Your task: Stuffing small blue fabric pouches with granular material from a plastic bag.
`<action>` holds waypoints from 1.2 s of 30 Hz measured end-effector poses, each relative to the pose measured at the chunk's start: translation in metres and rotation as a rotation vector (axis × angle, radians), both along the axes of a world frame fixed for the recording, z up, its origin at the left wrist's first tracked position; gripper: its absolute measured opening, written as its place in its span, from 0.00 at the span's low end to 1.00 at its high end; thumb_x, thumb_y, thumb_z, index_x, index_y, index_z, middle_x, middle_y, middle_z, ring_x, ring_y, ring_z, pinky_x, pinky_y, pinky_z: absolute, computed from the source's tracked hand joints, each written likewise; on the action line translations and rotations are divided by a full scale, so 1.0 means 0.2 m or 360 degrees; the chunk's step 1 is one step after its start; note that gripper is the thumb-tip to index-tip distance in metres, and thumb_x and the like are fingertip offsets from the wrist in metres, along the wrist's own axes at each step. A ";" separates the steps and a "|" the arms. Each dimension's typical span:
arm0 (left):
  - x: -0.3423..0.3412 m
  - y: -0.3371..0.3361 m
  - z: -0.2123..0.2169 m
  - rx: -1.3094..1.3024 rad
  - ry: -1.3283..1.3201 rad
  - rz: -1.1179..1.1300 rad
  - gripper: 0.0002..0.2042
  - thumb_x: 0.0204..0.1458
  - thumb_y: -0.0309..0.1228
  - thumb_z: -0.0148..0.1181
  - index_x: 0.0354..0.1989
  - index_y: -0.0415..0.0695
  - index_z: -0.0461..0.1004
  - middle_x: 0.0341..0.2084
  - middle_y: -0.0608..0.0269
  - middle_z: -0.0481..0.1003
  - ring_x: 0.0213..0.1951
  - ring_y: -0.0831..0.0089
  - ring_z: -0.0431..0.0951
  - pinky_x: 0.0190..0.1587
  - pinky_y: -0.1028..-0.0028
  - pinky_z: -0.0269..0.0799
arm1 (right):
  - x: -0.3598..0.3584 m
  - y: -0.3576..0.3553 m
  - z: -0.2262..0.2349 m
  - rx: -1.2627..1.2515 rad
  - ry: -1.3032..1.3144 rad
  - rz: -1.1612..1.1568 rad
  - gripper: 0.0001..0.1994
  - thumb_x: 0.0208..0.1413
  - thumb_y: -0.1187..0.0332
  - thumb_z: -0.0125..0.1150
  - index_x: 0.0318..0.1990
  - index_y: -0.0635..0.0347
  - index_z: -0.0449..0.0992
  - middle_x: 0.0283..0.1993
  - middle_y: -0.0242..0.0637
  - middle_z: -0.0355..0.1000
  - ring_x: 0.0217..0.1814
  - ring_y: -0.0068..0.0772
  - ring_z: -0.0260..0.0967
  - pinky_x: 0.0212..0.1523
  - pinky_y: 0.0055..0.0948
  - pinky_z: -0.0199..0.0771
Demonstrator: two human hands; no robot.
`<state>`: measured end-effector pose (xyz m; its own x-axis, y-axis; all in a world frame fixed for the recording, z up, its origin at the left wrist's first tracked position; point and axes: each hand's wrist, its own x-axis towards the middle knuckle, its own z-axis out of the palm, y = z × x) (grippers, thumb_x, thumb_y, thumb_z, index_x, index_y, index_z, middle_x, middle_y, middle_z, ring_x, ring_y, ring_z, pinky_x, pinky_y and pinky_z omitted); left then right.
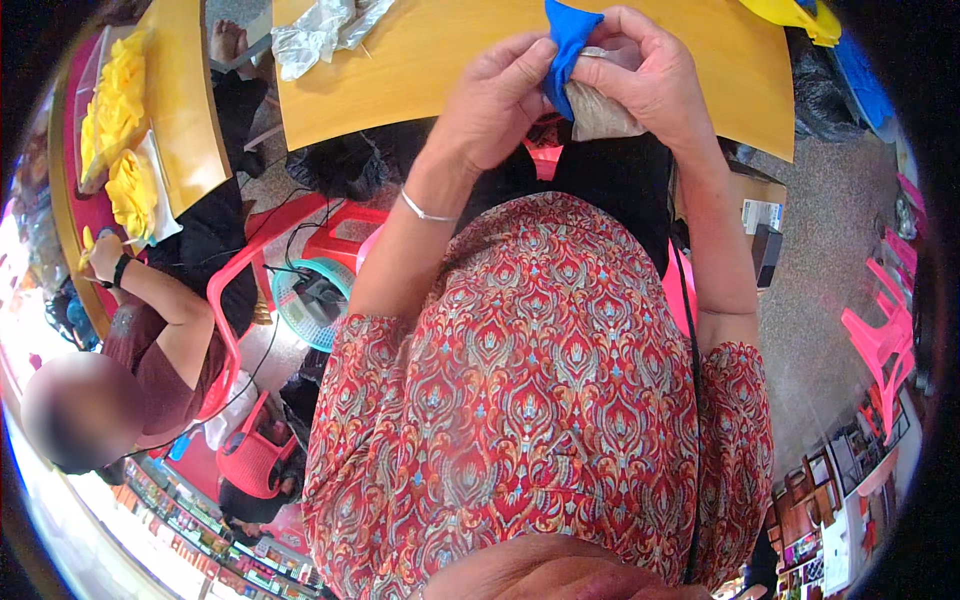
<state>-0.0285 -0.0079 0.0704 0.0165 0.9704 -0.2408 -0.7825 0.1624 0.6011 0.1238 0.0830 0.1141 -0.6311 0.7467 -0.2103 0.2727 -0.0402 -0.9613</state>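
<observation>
Both hands meet over the near edge of the wooden table (420,70). The left hand (495,100) pinches a strip of blue fabric (565,45) between thumb and forefinger, fingers curled, wrist bent upward with a thin silver bracelet (425,212) on it. The right hand (650,75) closes on the same blue fabric from the other side, its fingers also wrapped over a pale, translucent bag (605,115) beneath. The fabric is bright blue, folded and creased, standing up between the fingertips. Crumpled clear plastic (310,35) lies farther left on the table.
</observation>
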 end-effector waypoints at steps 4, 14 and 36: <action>-0.02 -0.06 -0.07 0.0048 0.0065 0.0093 0.15 0.60 0.33 0.54 0.52 0.39 0.68 0.45 0.60 0.74 0.48 0.70 0.76 0.52 0.65 0.74 | -0.07 -0.08 -0.02 0.0474 -0.0054 -0.0218 0.14 0.45 0.72 0.69 0.38 0.66 0.72 0.31 0.33 0.73 0.32 0.20 0.70 0.34 0.21 0.72; 0.06 -0.10 -0.04 -0.0038 -0.0220 0.0014 0.16 0.59 0.32 0.54 0.54 0.40 0.66 0.46 0.60 0.74 0.49 0.66 0.76 0.53 0.53 0.74 | 0.01 0.00 -0.20 0.0932 0.0093 0.0074 0.09 0.51 0.69 0.66 0.39 0.61 0.76 0.41 0.32 0.72 0.43 0.25 0.71 0.45 0.24 0.70; 0.13 -0.17 -0.05 -0.0013 -0.0343 0.0077 0.16 0.63 0.37 0.49 0.54 0.42 0.65 0.48 0.58 0.73 0.50 0.63 0.76 0.48 0.55 0.78 | 0.10 -0.10 -0.07 0.0738 0.0169 0.0322 0.13 0.56 0.69 0.62 0.48 0.62 0.78 0.48 0.37 0.67 0.48 0.31 0.68 0.51 0.24 0.68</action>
